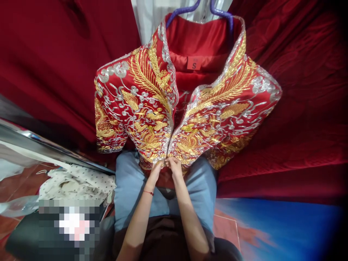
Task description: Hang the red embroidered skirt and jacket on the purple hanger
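In front of me hangs a red jacket [152,134] embroidered in gold and silver, on a purple hanger [185,10]. A small label [194,63] marked S shows inside its collar. At the bottom of the front opening, my left hand [157,170] pinches one front edge of the jacket, with a thin red bracelet on that wrist. Close beside it, my right hand [174,166] has its fingers closed on the other front edge. The two edges meet just above my fingers and spread apart toward the collar. My fingertips hide whatever fastening may lie there.
Dark red curtains [304,108] hang on both sides. My knees in blue trousers [127,192] are beneath the jacket. To the left lie a polka-dot cloth [76,183], a metal rail [54,145] and a dark seat [27,232]. A blue surface [285,224] lies at lower right.
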The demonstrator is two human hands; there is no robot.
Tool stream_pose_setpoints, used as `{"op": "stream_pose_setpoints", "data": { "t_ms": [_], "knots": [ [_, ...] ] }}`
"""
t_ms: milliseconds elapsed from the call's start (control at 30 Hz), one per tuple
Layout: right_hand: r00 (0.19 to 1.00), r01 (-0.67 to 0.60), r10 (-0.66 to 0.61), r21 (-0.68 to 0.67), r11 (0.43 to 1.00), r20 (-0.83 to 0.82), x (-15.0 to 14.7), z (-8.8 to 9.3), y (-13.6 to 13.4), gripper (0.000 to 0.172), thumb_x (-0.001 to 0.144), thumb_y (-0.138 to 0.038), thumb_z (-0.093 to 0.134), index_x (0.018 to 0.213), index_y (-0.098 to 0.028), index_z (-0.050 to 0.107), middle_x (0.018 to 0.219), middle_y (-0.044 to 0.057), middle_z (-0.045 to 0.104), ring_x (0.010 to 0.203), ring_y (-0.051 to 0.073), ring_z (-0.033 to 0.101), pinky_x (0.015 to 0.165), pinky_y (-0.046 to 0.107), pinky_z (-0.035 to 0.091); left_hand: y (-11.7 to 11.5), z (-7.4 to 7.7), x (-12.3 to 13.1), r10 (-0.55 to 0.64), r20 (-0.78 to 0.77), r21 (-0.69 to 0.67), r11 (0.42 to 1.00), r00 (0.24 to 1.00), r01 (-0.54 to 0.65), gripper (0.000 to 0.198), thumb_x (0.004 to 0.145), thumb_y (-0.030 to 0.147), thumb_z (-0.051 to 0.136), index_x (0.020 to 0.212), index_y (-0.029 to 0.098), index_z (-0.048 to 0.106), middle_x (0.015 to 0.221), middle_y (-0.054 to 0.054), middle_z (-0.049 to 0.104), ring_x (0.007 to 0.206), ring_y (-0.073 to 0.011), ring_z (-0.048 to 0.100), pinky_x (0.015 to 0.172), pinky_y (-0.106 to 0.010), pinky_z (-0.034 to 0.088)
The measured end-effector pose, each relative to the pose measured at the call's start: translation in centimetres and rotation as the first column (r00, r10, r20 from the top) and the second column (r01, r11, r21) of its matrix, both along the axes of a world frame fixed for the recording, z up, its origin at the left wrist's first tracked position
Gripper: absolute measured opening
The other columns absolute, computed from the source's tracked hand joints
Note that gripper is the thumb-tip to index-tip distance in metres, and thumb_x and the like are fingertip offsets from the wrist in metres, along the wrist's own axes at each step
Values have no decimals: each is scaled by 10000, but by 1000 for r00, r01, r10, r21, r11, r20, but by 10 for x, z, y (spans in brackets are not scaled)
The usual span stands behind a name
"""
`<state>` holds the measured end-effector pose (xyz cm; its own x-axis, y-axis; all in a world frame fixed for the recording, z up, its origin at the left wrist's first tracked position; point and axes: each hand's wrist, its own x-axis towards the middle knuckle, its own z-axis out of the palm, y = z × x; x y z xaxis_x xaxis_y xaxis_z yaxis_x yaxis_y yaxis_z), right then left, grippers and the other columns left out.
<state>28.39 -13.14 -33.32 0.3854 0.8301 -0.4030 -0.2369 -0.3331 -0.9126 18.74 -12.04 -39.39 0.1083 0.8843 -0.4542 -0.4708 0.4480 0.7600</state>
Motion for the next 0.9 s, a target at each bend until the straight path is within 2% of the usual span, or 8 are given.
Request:
{"op": "stream_pose_setpoints", "data": {
  "t_ms": [167, 333, 433, 567, 767, 900],
  "knots": [
    [961, -22, 10, -42, 999, -275, -1, 1, 2, 245, 610, -426, 635, 555, -203, 550, 474, -39, 491, 436, 80, 398, 448, 228, 329, 0, 0, -1, -3, 11, 11, 1000, 1000, 3, 251, 660, 279, 774, 859, 148, 695, 912, -60, 726, 830, -162, 661, 810, -301, 521],
    [920, -98, 65, -66, 993, -387, 1, 2, 1, 215, 586, -377, 651, 539, -175, 598, 396, -62, 417, 381, 68, 342, 411, 224, 301, -1, -2, -2, -1, 18, -2, 1000, 1000, 1, 211, 682, 250, 736, 864, 158, 682, 829, -31, 709, 774, -159, 659, 750, -291, 529],
    [922, -66, 45, -43, 997, -385, -3, 4, 0, 229, 616, -383, 647, 534, -176, 596, 392, -64, 417, 388, 63, 340, 416, 213, 294, -1, -3, -1, 14, 2, -9, 1000, 1000, -14, 201, 703, 231, 714, 888, 160, 679, 857, -39, 719, 790, -163, 670, 740, -283, 540],
    [939, 2, 3, 14, 1000, -343, -11, 7, -2, 268, 648, -420, 648, 541, -179, 600, 404, -60, 435, 397, 61, 339, 426, 214, 277, -3, -7, 0, 42, -27, -16, 999, 999, -42, 179, 707, 245, 729, 841, 151, 656, 797, -42, 708, 705, -151, 656, 673, -272, 539],
    [959, 65, -38, 89, 994, -280, -17, 8, -7, 315, 650, -481, 635, 544, -189, 585, 400, -72, 396, 378, 56, 312, 424, 222, 248, -4, -11, 2, 53, -72, -20, 998, 996, -55, 302, 707, 265, 766, 953, 109, 687, 927, -112, 741, 910, -222, 703, 870, -356, 554],
    [971, 90, -52, 154, 984, -235, -17, 15, -8, 370, 671, -544, 624, 554, -201, 545, 383, -106, 285, 365, 44, 217, 402, 215, 176, 2, -9, 9, 53, -94, -26, 998, 994, -56, 280, 669, 240, 787, 904, 129, 682, 874, -88, 742, 907, -238, 709, 882, -358, 549]
  ]
}}
